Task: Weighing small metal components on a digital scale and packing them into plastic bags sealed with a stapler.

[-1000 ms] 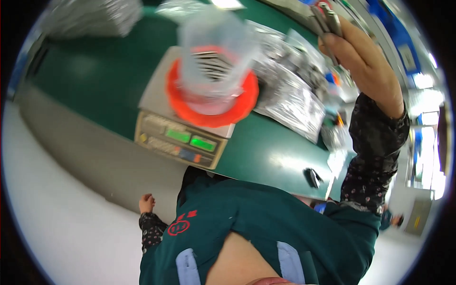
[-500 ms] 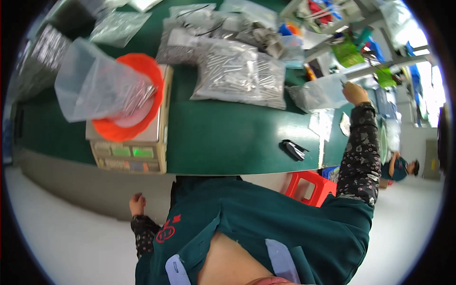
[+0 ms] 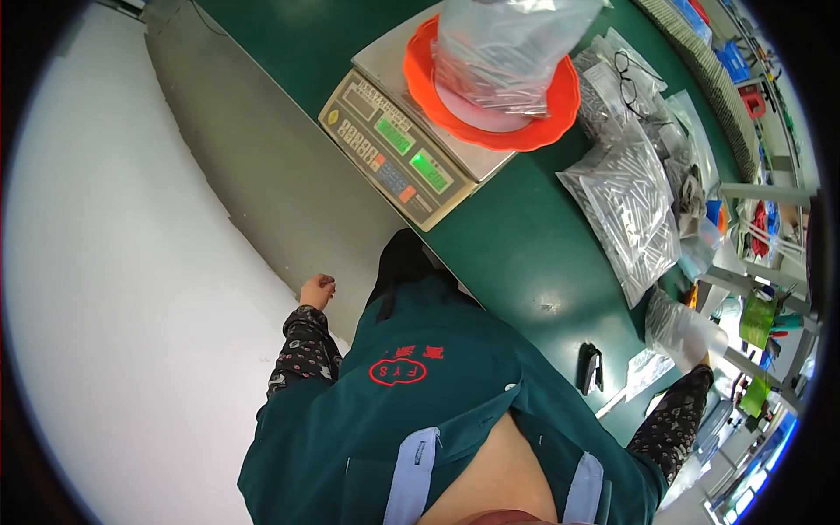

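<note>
At the far right my right hand, small and mostly hidden by its sleeve and the picture's rim, is closed on the edge of a clear plastic bag. My left hand hangs beside my body, off the table, its fingers curled with nothing visible in them. A beige counting scale with green lit displays stands on the table. On it sits an orange scalloped bowl. In the bowl rests an open plastic bag of metal pins.
A large clear bag of metal pins lies right of the scale, with more bags behind it. A black stapler lies near the table's front edge, beside a flat clear bag. A grey rack rail with coloured items runs along the right.
The view has swung left, so the scale and bags appear farther right. My right hand still holds the plastic bag's edge. My left hand stays low at my side.
</note>
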`<state>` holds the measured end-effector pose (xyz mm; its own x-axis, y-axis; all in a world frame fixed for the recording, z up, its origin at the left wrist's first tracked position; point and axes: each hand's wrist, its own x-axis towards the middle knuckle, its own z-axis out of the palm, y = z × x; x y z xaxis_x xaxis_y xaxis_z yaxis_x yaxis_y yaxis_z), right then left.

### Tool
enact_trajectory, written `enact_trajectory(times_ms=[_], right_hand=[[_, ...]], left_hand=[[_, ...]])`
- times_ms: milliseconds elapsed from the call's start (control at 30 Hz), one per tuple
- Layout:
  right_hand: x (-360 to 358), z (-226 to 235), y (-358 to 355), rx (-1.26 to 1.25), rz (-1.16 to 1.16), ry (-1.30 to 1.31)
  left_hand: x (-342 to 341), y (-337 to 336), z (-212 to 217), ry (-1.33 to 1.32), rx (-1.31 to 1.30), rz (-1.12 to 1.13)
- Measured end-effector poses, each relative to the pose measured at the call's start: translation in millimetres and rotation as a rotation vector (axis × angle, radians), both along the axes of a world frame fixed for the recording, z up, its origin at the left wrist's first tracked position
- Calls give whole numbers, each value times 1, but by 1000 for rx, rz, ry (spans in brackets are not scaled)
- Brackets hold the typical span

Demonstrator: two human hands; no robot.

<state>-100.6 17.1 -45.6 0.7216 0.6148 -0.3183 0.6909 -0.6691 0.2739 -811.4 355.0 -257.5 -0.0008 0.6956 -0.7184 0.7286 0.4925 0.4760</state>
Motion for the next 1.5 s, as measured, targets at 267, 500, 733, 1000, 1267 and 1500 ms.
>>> enact_trajectory(times_ms=[267, 500, 733, 1000, 1267, 1500], right_hand=[[49, -3, -48, 211, -230, 21], [43, 119, 4, 174, -589, -92], [-208, 209, 337, 816, 525, 216], [-304, 159, 531, -30, 849, 86], [-289, 105, 541, 237, 940, 263], [-288, 132, 533, 133, 862, 121]], left_hand=[[3, 4, -5, -61, 1, 4], [-1, 31, -7, -94, 30, -13], [-6, 58, -6, -59, 2, -68], [-20, 87, -31, -220, 49, -47], [-82, 56, -64, -87, -152, 147], [-64, 115, -59, -135, -122, 80]])
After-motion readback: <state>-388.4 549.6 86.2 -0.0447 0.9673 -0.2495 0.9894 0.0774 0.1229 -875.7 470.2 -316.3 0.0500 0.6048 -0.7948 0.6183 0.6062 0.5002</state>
